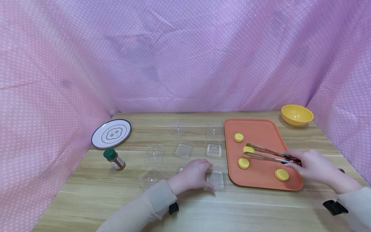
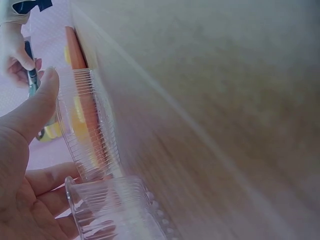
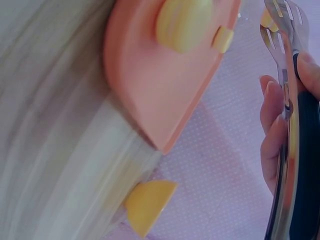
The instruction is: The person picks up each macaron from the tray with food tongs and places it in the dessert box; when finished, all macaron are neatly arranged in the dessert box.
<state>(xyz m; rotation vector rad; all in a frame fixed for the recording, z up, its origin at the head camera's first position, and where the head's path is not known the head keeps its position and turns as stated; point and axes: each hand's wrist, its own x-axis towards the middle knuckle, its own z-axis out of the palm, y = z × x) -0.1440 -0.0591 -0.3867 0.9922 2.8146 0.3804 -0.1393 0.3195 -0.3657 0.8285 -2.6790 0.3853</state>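
Observation:
In the head view my right hand (image 1: 314,166) grips a pair of metal tongs (image 1: 265,157) with dark handles. The slotted ends (image 3: 280,30) of the tongs stand either side of a yellow macaron (image 1: 248,149) over the orange tray (image 1: 261,127). Other yellow macarons (image 1: 281,174) lie on that tray. My left hand (image 1: 192,175) spans a small clear plastic container (image 1: 215,179) left of the tray. Up close in the left wrist view, the thumb is at one side of the ribbed clear container (image 2: 92,130) and the fingers are at the other.
More clear containers (image 1: 214,150) and clear lids (image 1: 154,153) stand in rows on the wooden table. A white plate (image 1: 111,133) and a green-capped jar (image 1: 114,159) are at the left. At the back right sits a yellow bowl (image 1: 297,115). Pink dotted cloth (image 1: 185,58) hangs around the table.

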